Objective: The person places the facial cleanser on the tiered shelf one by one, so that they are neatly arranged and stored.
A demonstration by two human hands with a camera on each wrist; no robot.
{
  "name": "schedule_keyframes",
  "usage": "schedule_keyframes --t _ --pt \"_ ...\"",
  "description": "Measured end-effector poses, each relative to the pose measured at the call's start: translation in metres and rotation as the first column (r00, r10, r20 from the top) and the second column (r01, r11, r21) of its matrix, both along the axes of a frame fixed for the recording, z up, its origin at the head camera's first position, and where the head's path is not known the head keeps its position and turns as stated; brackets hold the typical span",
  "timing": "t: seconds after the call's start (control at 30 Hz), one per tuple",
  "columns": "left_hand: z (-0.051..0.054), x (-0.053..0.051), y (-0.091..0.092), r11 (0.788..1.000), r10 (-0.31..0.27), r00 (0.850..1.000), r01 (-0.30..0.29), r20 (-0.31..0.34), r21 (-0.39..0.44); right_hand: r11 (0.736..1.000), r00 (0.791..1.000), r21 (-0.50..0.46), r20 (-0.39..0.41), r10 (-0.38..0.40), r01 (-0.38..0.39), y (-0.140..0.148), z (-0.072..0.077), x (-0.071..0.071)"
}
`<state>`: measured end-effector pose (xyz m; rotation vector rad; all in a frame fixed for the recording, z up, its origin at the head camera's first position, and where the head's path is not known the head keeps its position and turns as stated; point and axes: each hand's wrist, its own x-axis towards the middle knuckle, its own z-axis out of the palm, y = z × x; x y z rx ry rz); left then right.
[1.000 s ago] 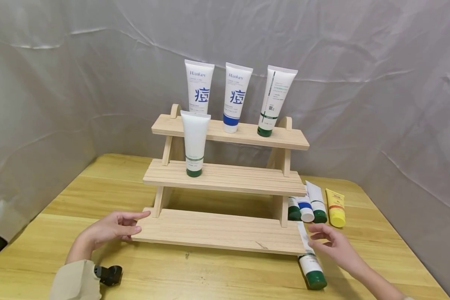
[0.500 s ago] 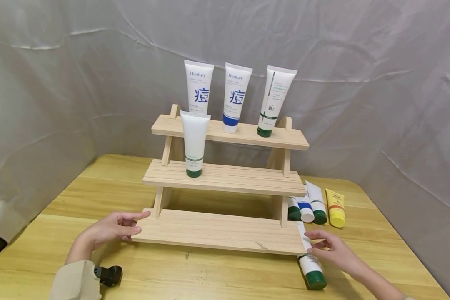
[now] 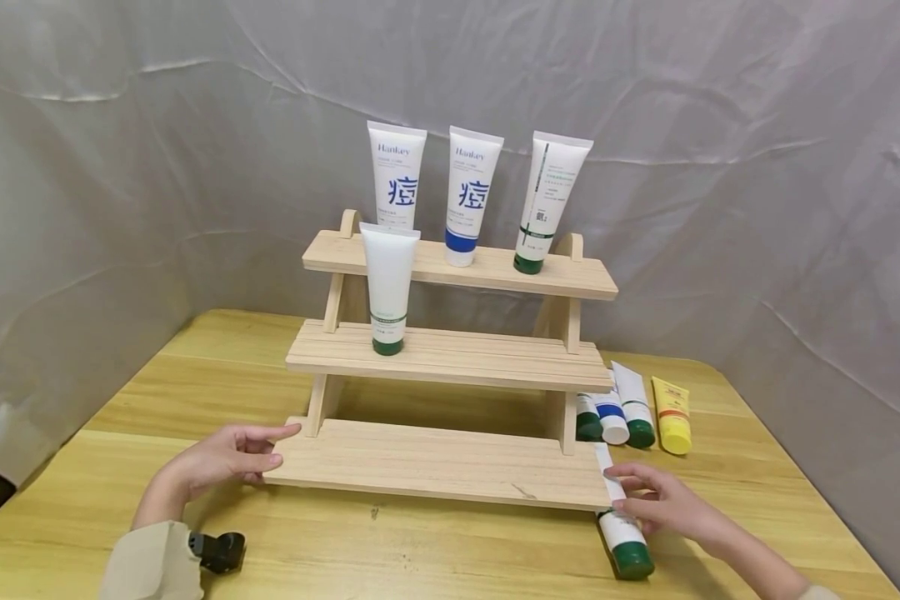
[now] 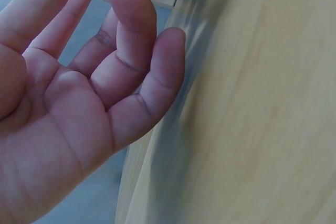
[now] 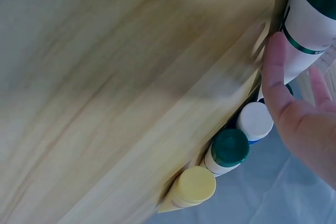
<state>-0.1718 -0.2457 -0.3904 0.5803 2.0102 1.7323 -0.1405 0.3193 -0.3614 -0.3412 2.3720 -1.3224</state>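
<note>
A three-tier wooden shelf [image 3: 435,462] stands on the table. My left hand [image 3: 213,460] pinches the left end of its bottom board, thumb on top; the left wrist view shows that hand [image 4: 89,77] with fingertips at wood along the top edge. Beside the board's right end lies a white tube with a green cap [image 3: 632,560]. My right hand [image 3: 667,504] grips this tube around its middle, and in the right wrist view fingers [image 5: 275,72] lie on both sides of the tube [image 5: 310,22]. How firmly it is held cannot be told.
Three tubes [image 3: 461,237] stand on the top tier, and one white tube [image 3: 390,275] stands at the left of the middle tier. Behind the right side lie several white tubes [image 3: 630,396] and a yellow tube [image 3: 672,417]. Grey cloth [image 3: 232,167] hangs behind the table [image 3: 330,550].
My right hand has come down and slightly left onto the lying tube, its fingers now closed around it. The left hand and the shelf have stayed where they were.
</note>
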Motion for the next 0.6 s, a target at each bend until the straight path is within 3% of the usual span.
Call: schedule_keyframes --t 0.33,0.47,0.6 --pt "0.0004 -0.0002 -0.0001 1.0 -0.007 1.0 0.007 0.004 0.003 0.998 0.998 0.031 0.026 0.051 -0.052 0.0033 -0.0024 -0.0029" --pt "0.0007 -0.0001 -0.0001 1.0 -0.002 1.0 0.002 0.008 0.0 0.998 0.999 0.037 0.03 0.044 -0.045 0.0008 -0.0025 -0.0031" --pt "0.0005 -0.0004 0.0001 1.0 -0.003 1.0 0.003 0.014 0.001 1.0 0.996 0.012 0.092 0.007 -0.008 -0.0024 -0.0018 -0.001"
